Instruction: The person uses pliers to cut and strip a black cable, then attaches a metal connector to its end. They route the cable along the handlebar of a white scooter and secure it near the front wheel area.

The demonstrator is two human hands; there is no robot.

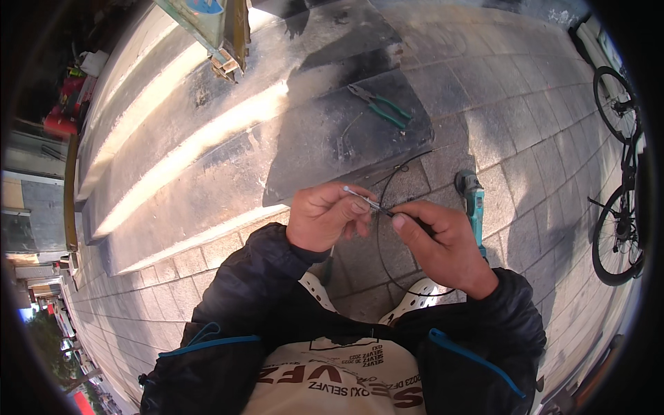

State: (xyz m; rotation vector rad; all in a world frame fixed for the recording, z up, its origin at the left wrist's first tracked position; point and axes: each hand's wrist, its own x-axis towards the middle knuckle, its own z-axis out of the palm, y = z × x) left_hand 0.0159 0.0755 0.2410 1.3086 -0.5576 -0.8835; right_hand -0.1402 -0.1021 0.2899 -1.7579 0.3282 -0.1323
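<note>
In the head view, my left hand (330,218) pinches a slim silver metal piece (360,196), its fingers curled round it. My right hand (437,245) is closed on a thin black cable (382,257) where it meets the silver piece, thumb and index finger pressed together. The cable hangs in a long loop over the paving between my hands and feet. Beyond my hands, green-handled pliers (387,111) lie on the dark stone step. A teal power tool (476,206) rests on the pavers to the right of my right hand, partly hidden by it.
Stone steps (180,138) rise ahead and left, with a weathered metal post (228,41) at the top. Bicycles (615,235) stand at the far right. Red items (69,104) are at the left. My white clogs (419,294) are below my hands. A partly hidden tool (328,273) lies between them.
</note>
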